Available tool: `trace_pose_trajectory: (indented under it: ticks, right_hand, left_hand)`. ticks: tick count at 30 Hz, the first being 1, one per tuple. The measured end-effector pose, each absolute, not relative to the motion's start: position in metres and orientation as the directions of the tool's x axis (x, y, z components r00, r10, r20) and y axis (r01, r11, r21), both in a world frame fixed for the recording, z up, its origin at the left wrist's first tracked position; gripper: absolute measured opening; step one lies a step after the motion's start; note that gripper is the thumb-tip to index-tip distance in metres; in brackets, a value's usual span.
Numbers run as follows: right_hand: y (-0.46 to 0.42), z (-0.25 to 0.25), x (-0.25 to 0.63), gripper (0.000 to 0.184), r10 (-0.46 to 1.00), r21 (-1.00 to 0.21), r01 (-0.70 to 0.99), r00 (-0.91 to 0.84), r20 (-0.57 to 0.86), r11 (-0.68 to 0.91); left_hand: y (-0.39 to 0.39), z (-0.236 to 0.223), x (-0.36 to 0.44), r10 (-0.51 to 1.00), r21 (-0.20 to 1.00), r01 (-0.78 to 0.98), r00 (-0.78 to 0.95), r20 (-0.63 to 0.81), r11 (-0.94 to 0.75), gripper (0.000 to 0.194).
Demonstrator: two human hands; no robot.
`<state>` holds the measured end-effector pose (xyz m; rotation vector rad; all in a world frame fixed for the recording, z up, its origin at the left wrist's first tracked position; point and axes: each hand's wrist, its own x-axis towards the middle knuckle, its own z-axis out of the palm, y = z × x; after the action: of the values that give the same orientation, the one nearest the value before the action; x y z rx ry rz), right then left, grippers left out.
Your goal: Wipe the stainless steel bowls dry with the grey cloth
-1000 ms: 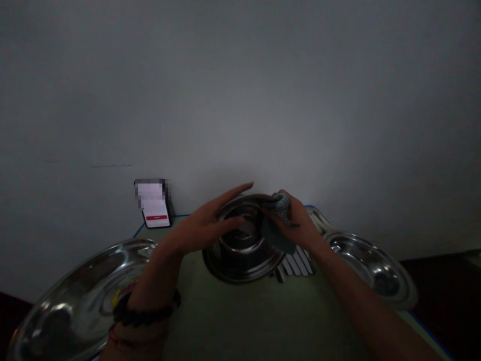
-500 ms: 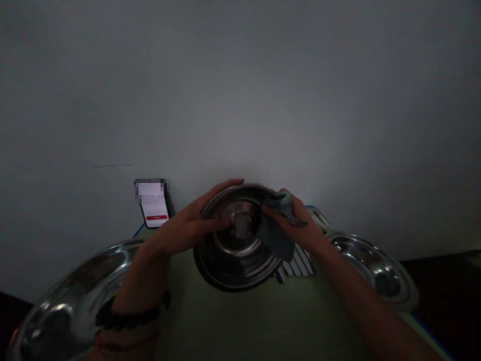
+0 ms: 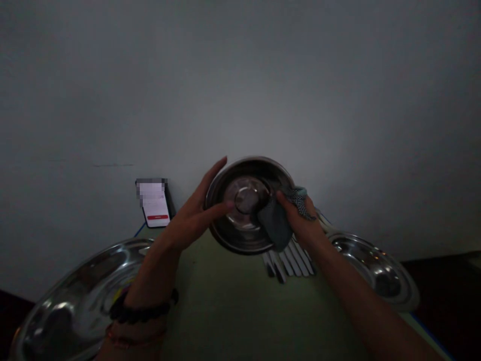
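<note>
Two bare hands are on one round, shiny metal bowl (image 3: 235, 235), raised over the middle of the green tabletop (image 3: 225, 311), its hollow side tilted toward the viewer. Left hand (image 3: 193, 218): gripping the bowl at its left rim, thumb laid across the inside, other fingers at the outer edge. Right hand (image 3: 302, 223): closed around a grey-green cloth (image 3: 277, 225) with a speckled part, at the bowl's right side; the cloth hangs over the inner wall.

Surroundings: large, shiny metal basin (image 3: 71, 296) at near left, partly hidden by the left forearm, which wears a black beaded bracelet (image 3: 141, 313) and a thin red cord (image 3: 131, 343). Smaller oval-looking metal dish (image 3: 379, 273) at right, beyond the right forearm. Row of flat, silvery strips (image 3: 293, 263) on the tabletop below the cloth; exact type unclear. Black-edged phone (image 3: 156, 205), screen lit, leans against the pale grey wall (image 3: 240, 90) at far left.
</note>
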<state>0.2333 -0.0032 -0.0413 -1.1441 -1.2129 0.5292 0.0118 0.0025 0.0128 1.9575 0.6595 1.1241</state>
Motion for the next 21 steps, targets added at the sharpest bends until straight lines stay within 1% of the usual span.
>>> trace_pose_trajectory:
  ticks: [2, 3, 5, 6, 8, 11, 13, 15, 17, 19, 21]
  right_hand:
    - [-0.002, -0.042, 0.232, 0.032, 0.854, -0.931, 0.149, 0.372, 0.364, 0.332]
    - [-0.001, -0.042, 0.232, 0.033, 0.863, -0.939, 0.133, 0.370, 0.343, 0.316]
    - [-0.001, -0.041, 0.232, 0.032, 0.868, -0.933, 0.162, 0.343, 0.358, 0.321]
    - [-0.002, -0.040, 0.233, 0.030, 0.866, -0.919, 0.206, 0.316, 0.388, 0.336]
    - [-0.005, -0.037, 0.235, 0.025, 0.856, -0.863, 0.332, 0.227, 0.464, 0.380]
    - [-0.013, -0.033, 0.236, 0.021, 0.840, -0.727, 0.494, -0.012, 0.542, 0.477]
    - [-0.018, -0.031, 0.235, 0.019, 0.835, -0.667, 0.531, -0.162, 0.526, 0.523]
    - [-0.019, -0.031, 0.235, 0.018, 0.833, -0.653, 0.534, -0.217, 0.508, 0.538]
    - [-0.016, -0.034, 0.235, 0.019, 0.822, -0.667, 0.507, -0.173, 0.542, 0.546]
    - [-0.010, -0.040, 0.236, 0.021, 0.811, -0.701, 0.462, -0.071, 0.581, 0.543]
    - [-0.004, -0.047, 0.234, 0.024, 0.829, -0.788, 0.376, 0.084, 0.553, 0.488]
  left_hand:
    - [0.005, 0.011, 0.014, 0.707, 0.787, 0.023, 0.456, 0.540, -0.616, 0.084]
    - [0.005, 0.011, 0.014, 0.694, 0.772, 0.010, 0.445, 0.565, -0.635, 0.084]
    - [0.005, 0.011, 0.013, 0.685, 0.763, 0.005, 0.443, 0.578, -0.647, 0.083]
    - [0.005, 0.012, 0.011, 0.689, 0.772, 0.012, 0.460, 0.560, -0.636, 0.081]
    - [0.004, 0.014, 0.004, 0.697, 0.810, 0.038, 0.534, 0.479, -0.585, 0.078]
    - [0.000, 0.016, -0.006, 0.662, 0.852, 0.119, 0.686, 0.302, -0.511, 0.072]
    - [-0.002, 0.017, -0.008, 0.612, 0.838, 0.186, 0.764, 0.205, -0.514, 0.067]
    - [-0.005, 0.017, -0.005, 0.583, 0.802, 0.245, 0.798, 0.152, -0.544, 0.063]
    - [-0.007, 0.017, 0.001, 0.619, 0.778, 0.306, 0.775, 0.131, -0.549, 0.060]
    - [-0.008, 0.018, 0.007, 0.708, 0.792, 0.358, 0.695, 0.128, -0.495, 0.062]
    - [-0.007, 0.019, 0.009, 0.777, 0.834, 0.318, 0.599, 0.191, -0.451, 0.070]
